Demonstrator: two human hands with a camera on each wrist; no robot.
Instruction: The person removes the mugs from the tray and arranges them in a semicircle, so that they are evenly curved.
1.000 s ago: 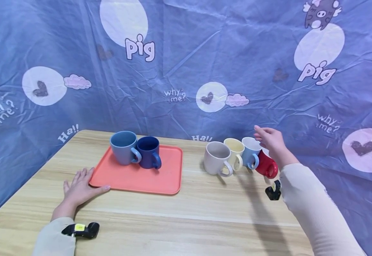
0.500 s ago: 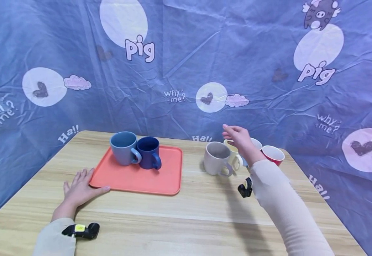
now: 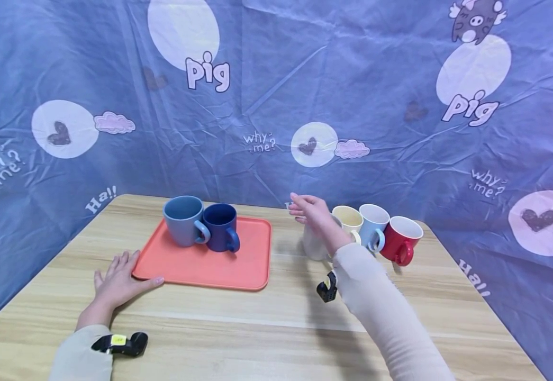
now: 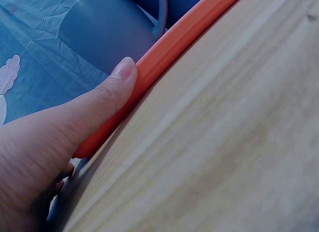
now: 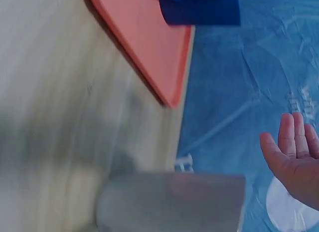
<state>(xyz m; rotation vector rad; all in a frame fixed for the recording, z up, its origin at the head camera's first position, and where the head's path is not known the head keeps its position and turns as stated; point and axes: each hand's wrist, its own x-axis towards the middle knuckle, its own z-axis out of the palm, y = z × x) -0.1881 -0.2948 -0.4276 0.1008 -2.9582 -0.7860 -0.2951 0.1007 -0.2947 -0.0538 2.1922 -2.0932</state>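
At the near left corner of the coral tray point(image 3: 200, 272) rests my left hand point(image 3: 119, 283), fingers spread, thumb along the front edge. In the left wrist view the thumb point(image 4: 107, 92) touches the tray's side. On the tray stand a grey-blue mug point(image 3: 180, 226) and a navy mug point(image 3: 217, 235), close together. My right hand point(image 3: 315, 214) hovers in the air over a light grey mug point(image 3: 312, 246), fingers extended and holding nothing. The right wrist view shows that grey mug point(image 5: 169, 204) below and apart from the hand; my forearm hides part of it in the head view.
Right of the grey mug, a cream mug point(image 3: 348, 219), a light blue mug point(image 3: 369, 228) and a red mug point(image 3: 391, 242) stand in a row on the wooden table point(image 3: 238, 328). A patterned blue cloth point(image 3: 257, 106) hangs behind the table.
My right hand has swept left through the air, from above the red and light blue mugs, past the cream one, to the grey mug. The left hand, tray and mugs have stayed put.
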